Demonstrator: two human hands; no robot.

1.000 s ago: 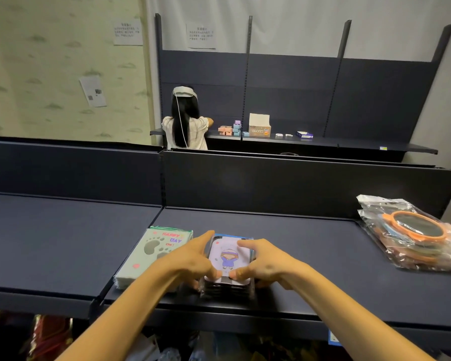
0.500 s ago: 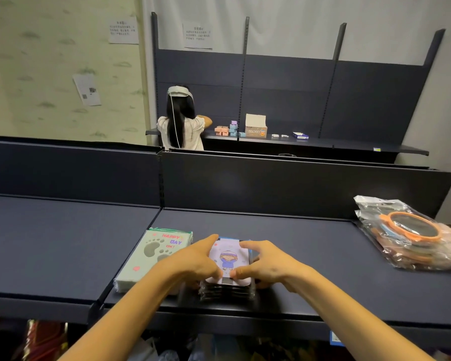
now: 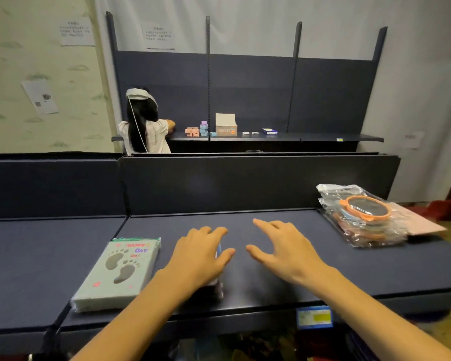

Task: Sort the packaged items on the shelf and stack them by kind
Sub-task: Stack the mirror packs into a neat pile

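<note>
My one head camera looks forward and down from close above the dark shelf (image 3: 245,225), facing its back panel and the far wall beyond.

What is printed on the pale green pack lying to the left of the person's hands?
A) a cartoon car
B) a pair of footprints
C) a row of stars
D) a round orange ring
B: the green pack shows two grey footprints under the words "HAPPY DAY"; the orange ring belongs to the bags far right on the shelf.
</note>
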